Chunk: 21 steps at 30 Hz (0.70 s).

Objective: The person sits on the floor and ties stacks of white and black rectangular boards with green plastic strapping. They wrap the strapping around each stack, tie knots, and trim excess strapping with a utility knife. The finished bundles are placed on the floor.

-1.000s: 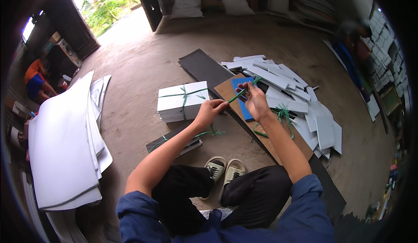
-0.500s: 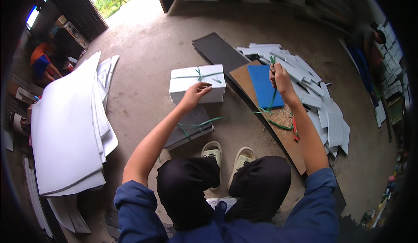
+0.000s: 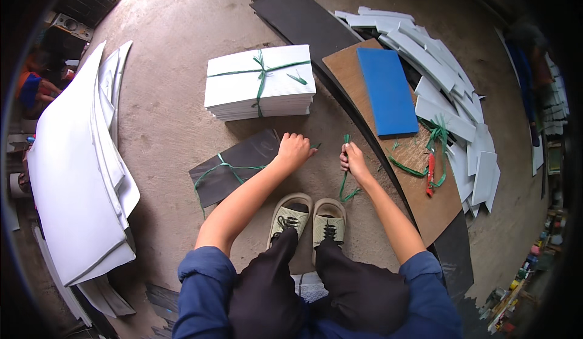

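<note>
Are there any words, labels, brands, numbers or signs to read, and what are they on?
None I can read.
Red cutter: any marks are too small.
Clutter at lower right: too small and blurred.
Black bundle, white bundle, blue board: no words show.

The right grip [image 3: 355,160] and its green strap [image 3: 347,138] have moved away from the blue board [image 3: 388,93], the left grip [image 3: 296,151] from the white stack [image 3: 237,87].
</note>
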Available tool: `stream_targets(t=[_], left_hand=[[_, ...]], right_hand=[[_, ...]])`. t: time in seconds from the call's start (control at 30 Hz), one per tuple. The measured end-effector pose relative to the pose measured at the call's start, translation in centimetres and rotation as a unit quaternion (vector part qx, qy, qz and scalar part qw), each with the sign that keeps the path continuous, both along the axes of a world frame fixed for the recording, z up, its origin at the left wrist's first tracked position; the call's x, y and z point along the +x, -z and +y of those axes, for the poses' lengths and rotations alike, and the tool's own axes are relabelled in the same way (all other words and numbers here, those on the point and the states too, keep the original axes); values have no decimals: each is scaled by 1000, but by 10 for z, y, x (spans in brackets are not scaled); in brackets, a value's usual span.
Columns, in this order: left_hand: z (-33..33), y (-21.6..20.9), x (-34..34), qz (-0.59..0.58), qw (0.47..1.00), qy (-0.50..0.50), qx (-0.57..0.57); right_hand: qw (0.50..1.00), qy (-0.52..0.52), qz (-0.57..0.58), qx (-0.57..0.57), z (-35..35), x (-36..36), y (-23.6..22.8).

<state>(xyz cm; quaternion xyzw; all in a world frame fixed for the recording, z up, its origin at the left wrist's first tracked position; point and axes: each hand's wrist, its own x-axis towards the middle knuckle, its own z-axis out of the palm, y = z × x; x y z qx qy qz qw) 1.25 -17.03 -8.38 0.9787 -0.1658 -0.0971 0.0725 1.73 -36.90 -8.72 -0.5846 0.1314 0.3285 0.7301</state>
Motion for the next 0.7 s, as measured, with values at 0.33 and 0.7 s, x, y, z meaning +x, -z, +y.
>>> stream_targets(t=[0.33,0.7], left_hand=[[-28,-3,14,50,892,-246,-375],[-40,-14,-4,-39,886,-225,-404]], right_hand=[[966,195,65,156,52,2,14],[937,255,18,239,65,6,3]])
